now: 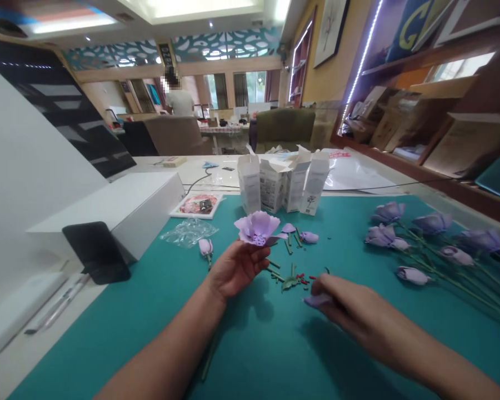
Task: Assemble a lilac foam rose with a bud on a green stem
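Observation:
My left hand (242,268) is closed under a purple toy flower (258,226) and holds it up, its cupped petals spread around a studded centre. To the right, my right hand (345,303) pinches a loose purple petal piece (317,300) low over the mat. Between the hands lie a green leaf piece (290,283), small red pieces (303,279) and short green stem pieces (275,272). Behind them are a purple bud (309,237) and a loose petal (289,228). Another bud on a stem (206,248) lies left of my left hand.
Several finished purple flowers (385,236) on long stems lie at the right of the green mat (158,333). Opened white boxes (250,180) stand at the back. Clear plastic wrap (188,232), a black phone (96,253) and a white box (120,205) are on the left. A person (180,100) stands far behind.

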`<state>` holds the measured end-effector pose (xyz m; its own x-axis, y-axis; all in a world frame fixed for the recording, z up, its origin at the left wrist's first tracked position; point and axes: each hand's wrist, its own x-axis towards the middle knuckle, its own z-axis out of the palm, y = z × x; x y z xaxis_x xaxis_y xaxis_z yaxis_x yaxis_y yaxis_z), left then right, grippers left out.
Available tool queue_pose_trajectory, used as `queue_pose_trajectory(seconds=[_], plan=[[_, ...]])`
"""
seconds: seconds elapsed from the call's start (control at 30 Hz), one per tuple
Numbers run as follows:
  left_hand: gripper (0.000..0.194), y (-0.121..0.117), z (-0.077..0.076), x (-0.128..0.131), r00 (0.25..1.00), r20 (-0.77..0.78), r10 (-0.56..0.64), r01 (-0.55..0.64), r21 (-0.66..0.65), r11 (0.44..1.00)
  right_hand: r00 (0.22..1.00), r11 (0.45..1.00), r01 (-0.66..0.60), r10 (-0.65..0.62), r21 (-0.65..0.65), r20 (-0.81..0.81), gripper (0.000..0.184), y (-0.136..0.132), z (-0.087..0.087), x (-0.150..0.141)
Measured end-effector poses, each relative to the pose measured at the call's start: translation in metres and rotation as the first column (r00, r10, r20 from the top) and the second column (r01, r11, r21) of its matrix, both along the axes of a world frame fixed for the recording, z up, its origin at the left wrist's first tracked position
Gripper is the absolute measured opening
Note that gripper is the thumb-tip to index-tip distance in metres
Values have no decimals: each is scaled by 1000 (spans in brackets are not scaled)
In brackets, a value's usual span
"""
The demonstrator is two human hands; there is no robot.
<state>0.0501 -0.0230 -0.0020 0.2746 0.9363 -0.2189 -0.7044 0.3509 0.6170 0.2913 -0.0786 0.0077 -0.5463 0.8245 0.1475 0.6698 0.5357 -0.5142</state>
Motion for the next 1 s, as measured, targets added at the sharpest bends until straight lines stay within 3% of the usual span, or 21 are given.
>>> queue_pose_trajectory(seconds=[0.07,0.17,0.27,0.37,0.5,0.57,0.67,1.0], plan=[[8,0,-1,-1,1000,-4,-23,23,61,998,997,998,-16,21,67,-74,12,9,27,-6],[21,0,-3,-3,999,-20,-49,52,154,987,987,971,42,-4,235,-159,18,18,62,-13],[30,0,-3,-4,996,-52,-70,79,198,977,972,930,108,-24,352,-235,19,22,80,-20],[36,1,-3,-4,992,-79,-95,111,219,969,968,917,78,25,391,-251,14,23,81,-27],[34,2,-3,-4,988,-120,-101,128,245,961,976,893,4,94,450,-196,24,27,73,-33],[31,3,-4,-4,985,-140,-104,138,257,956,980,866,26,77,500,-185,25,30,70,-34],[29,4,-7,-4,980,-152,-126,165,284,944,984,831,62,41,553,-171,12,34,68,-35],[25,2,-8,-1,984,-146,-105,142,271,952,988,811,1,90,585,-125,16,30,62,-46]])
